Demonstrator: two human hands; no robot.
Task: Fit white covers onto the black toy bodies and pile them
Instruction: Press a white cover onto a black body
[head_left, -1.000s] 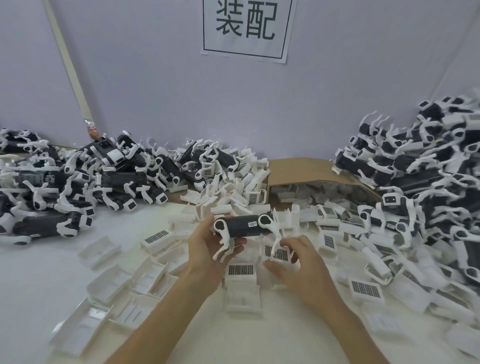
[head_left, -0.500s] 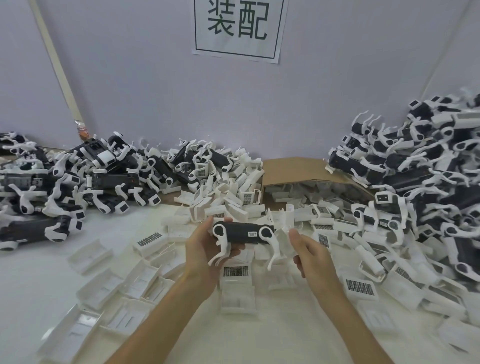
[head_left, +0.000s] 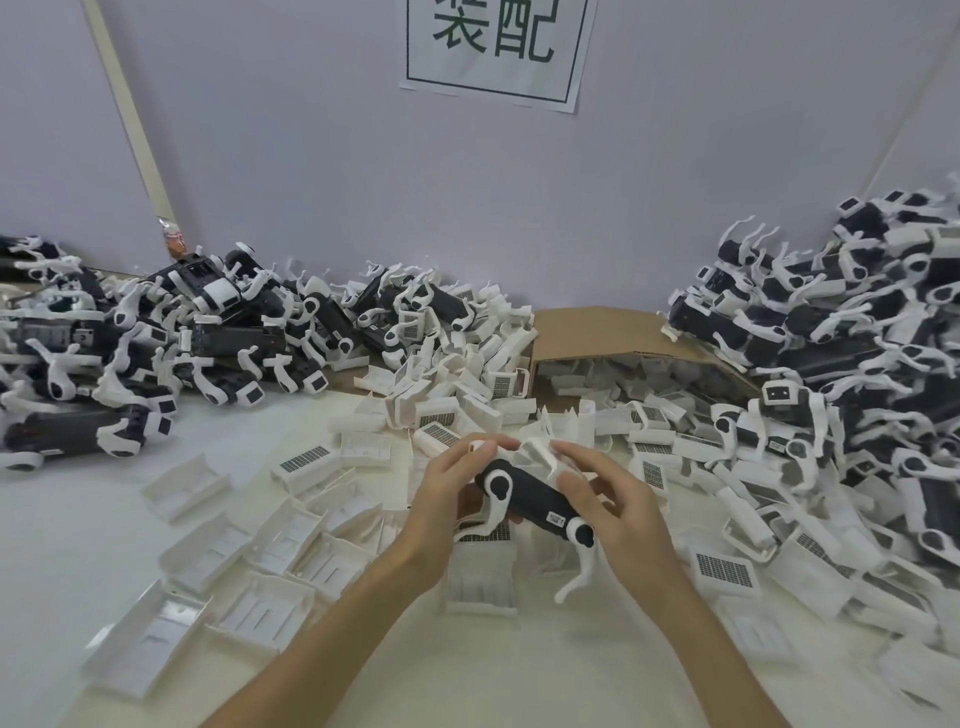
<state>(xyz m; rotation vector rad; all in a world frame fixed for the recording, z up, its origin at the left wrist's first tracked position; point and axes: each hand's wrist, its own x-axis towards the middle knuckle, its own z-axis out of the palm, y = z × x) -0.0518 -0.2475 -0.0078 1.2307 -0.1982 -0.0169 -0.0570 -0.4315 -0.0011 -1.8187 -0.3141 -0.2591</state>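
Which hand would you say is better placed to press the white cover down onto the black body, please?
Probably the right hand: its fingers pinch the white cover above the black body, which the left hand grips.

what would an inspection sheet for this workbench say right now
surface: white table, much of it under parts
job's things: black toy body held above the table, white cover against its upper edge, not clearly seated; left heap and right heap of toys along the wall
clutter: loose covers strewn over the table and spilling from a cardboard box
grips: left hand holds the body; right hand pinches the cover
cables: nothing seen
surroundings: pale wall with a printed sign
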